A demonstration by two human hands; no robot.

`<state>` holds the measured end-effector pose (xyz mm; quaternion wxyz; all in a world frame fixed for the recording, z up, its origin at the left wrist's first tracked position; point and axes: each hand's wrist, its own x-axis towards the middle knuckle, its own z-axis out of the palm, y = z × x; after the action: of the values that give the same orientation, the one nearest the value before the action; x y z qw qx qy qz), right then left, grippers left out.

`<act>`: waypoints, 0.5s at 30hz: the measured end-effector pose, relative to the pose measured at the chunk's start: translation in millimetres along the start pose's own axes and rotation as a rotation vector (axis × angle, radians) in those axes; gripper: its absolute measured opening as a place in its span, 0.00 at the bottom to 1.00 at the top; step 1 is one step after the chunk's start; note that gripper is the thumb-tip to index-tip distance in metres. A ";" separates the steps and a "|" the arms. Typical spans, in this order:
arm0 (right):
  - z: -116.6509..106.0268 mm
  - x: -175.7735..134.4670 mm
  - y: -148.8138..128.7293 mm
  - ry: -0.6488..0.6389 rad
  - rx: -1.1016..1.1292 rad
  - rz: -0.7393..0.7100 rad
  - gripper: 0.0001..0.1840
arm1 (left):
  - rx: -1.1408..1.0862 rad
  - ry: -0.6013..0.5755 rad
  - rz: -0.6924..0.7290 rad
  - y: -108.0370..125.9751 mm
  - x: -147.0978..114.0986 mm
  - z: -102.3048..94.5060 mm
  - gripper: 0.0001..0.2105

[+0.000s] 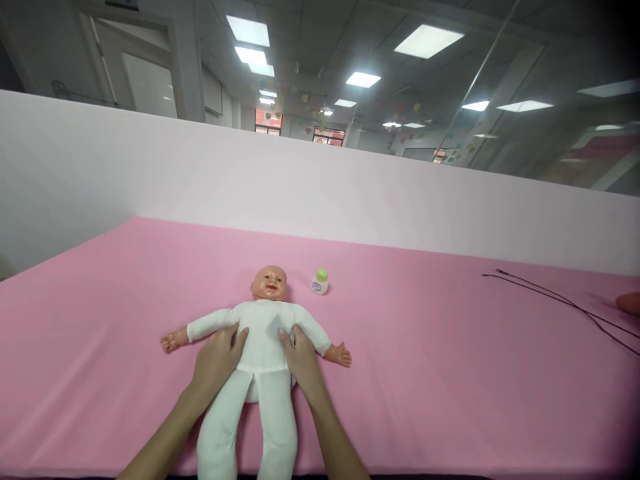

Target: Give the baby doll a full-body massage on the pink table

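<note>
A baby doll [263,337] in a white cloth suit lies on its back on the pink-covered table, head away from me and arms spread. My left hand [217,353] grips the side of its torso on the left, thumb on the front of the body. On the opposite side, my right hand [301,357] holds the torso the same way, thumb resting on the chest. The fingers of both hands are partly hidden beside and behind the doll. A small white jar [319,283] with a green lid stands to the right of the doll's head.
The pink table cover [425,360] spreads to both sides. Thin black cables [555,297] lie at the right, near a brownish object [628,303] cut off by the frame. Behind the table runs a low white wall [320,187] with glass above it.
</note>
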<state>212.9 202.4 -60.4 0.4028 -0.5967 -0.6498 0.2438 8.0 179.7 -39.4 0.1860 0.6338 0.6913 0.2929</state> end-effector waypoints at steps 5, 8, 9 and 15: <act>-43.5 18.7 -12.7 -0.097 -0.304 0.065 0.26 | 0.236 0.066 0.121 40.6 11.1 -32.6 0.19; -76.4 51.1 -21.0 0.016 -0.387 0.027 0.24 | -0.271 0.018 0.239 81.4 33.8 -24.2 0.17; -84.2 64.1 -21.2 0.075 -0.394 -0.002 0.20 | -0.511 -0.057 0.269 95.3 44.3 -14.9 0.18; -87.6 131.3 16.8 0.138 -0.456 -0.233 0.30 | -1.458 -0.392 -0.239 154.8 115.0 56.1 0.19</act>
<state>298.8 318.4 5.5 0.3266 -0.6083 -0.7235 0.0018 147.5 306.4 30.3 0.7070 0.3121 0.3414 0.5349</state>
